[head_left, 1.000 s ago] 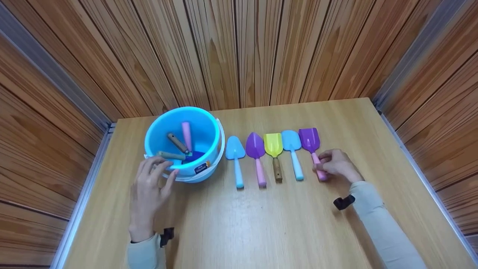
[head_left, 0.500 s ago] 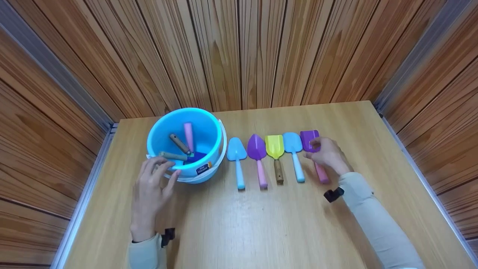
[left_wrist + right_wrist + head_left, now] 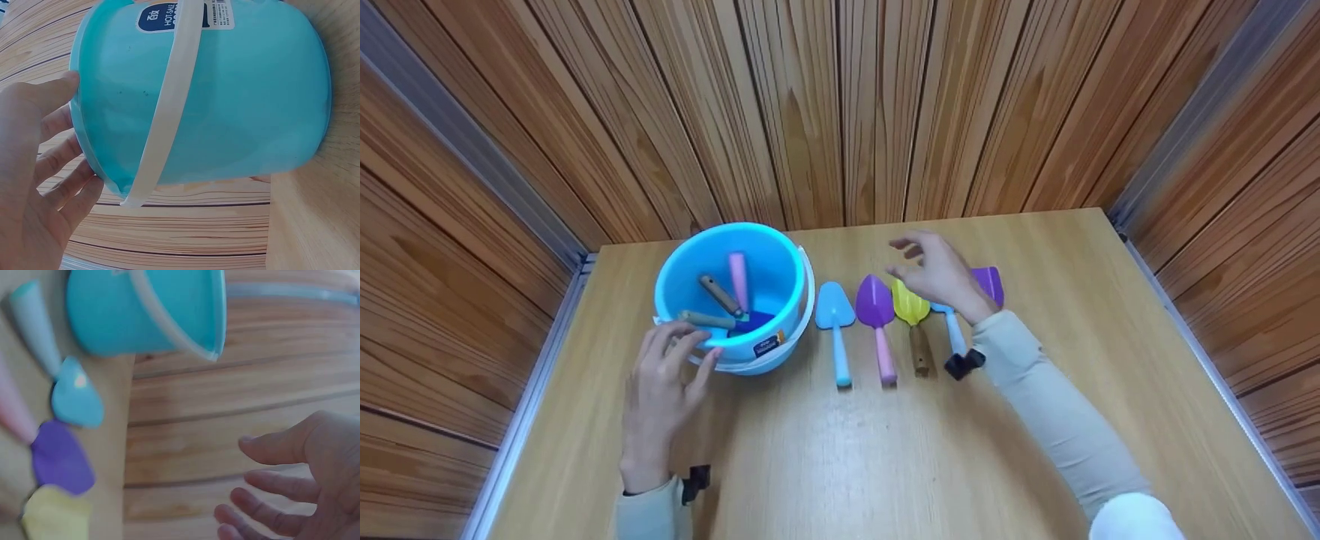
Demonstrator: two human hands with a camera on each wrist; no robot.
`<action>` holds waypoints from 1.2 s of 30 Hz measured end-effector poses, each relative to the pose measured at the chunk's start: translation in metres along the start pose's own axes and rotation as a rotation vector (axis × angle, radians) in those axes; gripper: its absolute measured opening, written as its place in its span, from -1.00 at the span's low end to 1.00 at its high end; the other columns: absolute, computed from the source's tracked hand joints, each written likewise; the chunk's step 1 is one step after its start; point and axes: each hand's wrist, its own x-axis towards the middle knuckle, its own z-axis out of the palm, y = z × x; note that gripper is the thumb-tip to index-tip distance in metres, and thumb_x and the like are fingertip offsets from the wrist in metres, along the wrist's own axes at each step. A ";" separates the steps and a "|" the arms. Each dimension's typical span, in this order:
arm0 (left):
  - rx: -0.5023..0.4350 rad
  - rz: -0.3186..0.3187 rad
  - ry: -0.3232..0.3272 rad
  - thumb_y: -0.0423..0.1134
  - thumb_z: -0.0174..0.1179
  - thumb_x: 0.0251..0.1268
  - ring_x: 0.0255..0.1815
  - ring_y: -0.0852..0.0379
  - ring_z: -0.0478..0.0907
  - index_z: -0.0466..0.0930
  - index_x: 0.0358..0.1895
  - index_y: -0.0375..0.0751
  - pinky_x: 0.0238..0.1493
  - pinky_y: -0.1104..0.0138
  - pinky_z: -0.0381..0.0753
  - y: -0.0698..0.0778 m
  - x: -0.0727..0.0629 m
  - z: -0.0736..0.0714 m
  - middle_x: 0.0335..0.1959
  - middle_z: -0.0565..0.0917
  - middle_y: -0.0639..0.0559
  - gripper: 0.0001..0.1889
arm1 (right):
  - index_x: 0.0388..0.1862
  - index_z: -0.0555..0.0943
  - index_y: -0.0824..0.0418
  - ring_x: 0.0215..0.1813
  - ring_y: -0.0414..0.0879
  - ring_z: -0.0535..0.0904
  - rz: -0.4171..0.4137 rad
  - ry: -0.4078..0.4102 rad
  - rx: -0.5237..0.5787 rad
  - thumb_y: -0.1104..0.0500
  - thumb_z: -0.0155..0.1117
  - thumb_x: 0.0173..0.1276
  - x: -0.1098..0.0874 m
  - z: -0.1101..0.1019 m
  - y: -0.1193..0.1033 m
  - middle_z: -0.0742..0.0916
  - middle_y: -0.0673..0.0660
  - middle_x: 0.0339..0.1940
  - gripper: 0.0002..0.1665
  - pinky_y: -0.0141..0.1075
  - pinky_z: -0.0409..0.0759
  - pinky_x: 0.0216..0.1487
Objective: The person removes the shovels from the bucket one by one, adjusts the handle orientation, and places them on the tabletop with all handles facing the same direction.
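Three wood-plank walls (image 3: 840,112) close in the pale wooden table (image 3: 825,465), with a metal strip (image 3: 1192,97) running down each of the two corners. One light-blue bucket (image 3: 253,112) stands at the table's left, its white bail (image 3: 166,107) hanging against the outside. The right sleeve (image 3: 1057,409) reaches across the table and, with the right hand (image 3: 941,274), stands in the way of the row's right end, hiding much of two tools there; that hand's fingers are spread and hold nothing. The left hand (image 3: 660,382) holds the bucket's rim, thumb and bent fingers set around it. Five hand tools lie side by side to the bucket's right: a light-blue pointed trowel (image 3: 835,309), a purple pointed trowel (image 3: 875,304), a yellow shovel (image 3: 911,307), a light-blue shovel (image 3: 955,330) and a purple square-ended shovel (image 3: 991,283). Inside the bucket three handles show, one pink (image 3: 739,281), one brown (image 3: 720,295) and one grey-green (image 3: 707,320); how many blades lie below cannot be told. Smallest are two black wrist mounts (image 3: 965,364) and one dark label (image 3: 769,345) on the bucket.
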 end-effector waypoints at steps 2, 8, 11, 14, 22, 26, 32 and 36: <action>0.003 -0.004 0.001 -0.13 0.52 0.34 0.32 -0.07 0.60 0.80 0.10 -0.17 0.22 -0.12 0.75 0.000 -0.002 0.000 0.14 0.73 -0.15 -0.66 | 0.36 0.62 0.25 0.35 0.25 0.58 -0.074 -0.002 0.013 0.13 0.41 0.53 0.007 0.010 -0.011 0.64 0.27 0.32 -0.50 0.14 0.62 0.36; 0.004 -0.018 -0.018 -0.10 0.49 0.38 0.33 -0.04 0.58 0.80 0.11 -0.15 0.24 -0.10 0.74 0.001 -0.005 0.001 0.15 0.72 -0.14 -0.66 | 0.30 0.67 0.25 0.29 0.16 0.62 -0.286 -0.011 0.024 0.19 0.42 0.52 0.027 0.038 -0.037 0.67 0.20 0.26 -0.58 0.04 0.64 0.36; 0.005 -0.017 -0.017 -0.12 0.52 0.35 0.31 -0.04 0.59 0.81 0.10 -0.16 0.22 -0.10 0.75 0.002 -0.006 0.001 0.13 0.73 -0.14 -0.66 | 0.29 0.67 0.25 0.28 0.15 0.64 -0.359 -0.044 0.015 0.20 0.40 0.53 0.036 0.052 -0.050 0.70 0.20 0.26 -0.59 0.01 0.66 0.35; 0.010 -0.005 -0.012 -0.14 0.53 0.33 0.30 -0.06 0.59 0.81 0.09 -0.19 0.23 -0.10 0.75 0.002 -0.003 0.001 0.13 0.73 -0.15 -0.66 | 0.31 0.67 0.24 0.30 0.13 0.63 -0.393 -0.091 -0.001 0.20 0.38 0.55 0.044 0.066 -0.064 0.70 0.19 0.27 -0.59 -0.02 0.66 0.37; 0.015 -0.003 -0.011 -0.10 0.50 0.36 0.30 -0.06 0.59 0.80 0.11 -0.19 0.25 -0.08 0.74 0.001 0.003 0.002 0.14 0.72 -0.16 -0.64 | 0.46 0.59 0.16 0.57 0.05 0.46 -0.387 -0.311 -0.185 0.13 0.34 0.60 0.060 0.108 -0.096 0.60 0.13 0.47 -0.49 -0.03 0.45 0.61; 0.009 -0.008 -0.014 -0.11 0.51 0.36 0.31 -0.05 0.59 0.80 0.12 -0.18 0.26 -0.08 0.74 0.001 0.002 0.002 0.15 0.72 -0.16 -0.65 | 0.48 0.59 0.12 0.67 0.05 0.32 -0.351 -0.408 -0.215 0.21 0.31 0.59 0.063 0.122 -0.108 0.55 0.08 0.52 -0.49 0.04 0.27 0.71; 0.001 -0.010 0.000 -0.11 0.50 0.36 0.29 -0.03 0.59 0.80 0.11 -0.17 0.24 -0.07 0.75 0.001 -0.001 0.001 0.14 0.72 -0.15 -0.66 | 0.43 0.64 0.11 0.64 0.04 0.38 -0.404 -0.478 -0.230 0.31 0.29 0.58 0.073 0.147 -0.118 0.66 0.07 0.43 -0.51 -0.01 0.29 0.71; 0.001 -0.005 -0.004 -0.11 0.50 0.37 0.28 -0.01 0.59 0.80 0.12 -0.16 0.22 -0.05 0.77 0.001 -0.001 -0.001 0.14 0.72 -0.13 -0.66 | 0.34 0.71 0.07 0.23 -0.06 0.61 -0.513 -0.433 -0.417 0.14 0.38 0.55 0.082 0.166 -0.124 0.78 0.03 0.14 -0.59 -0.16 0.44 0.59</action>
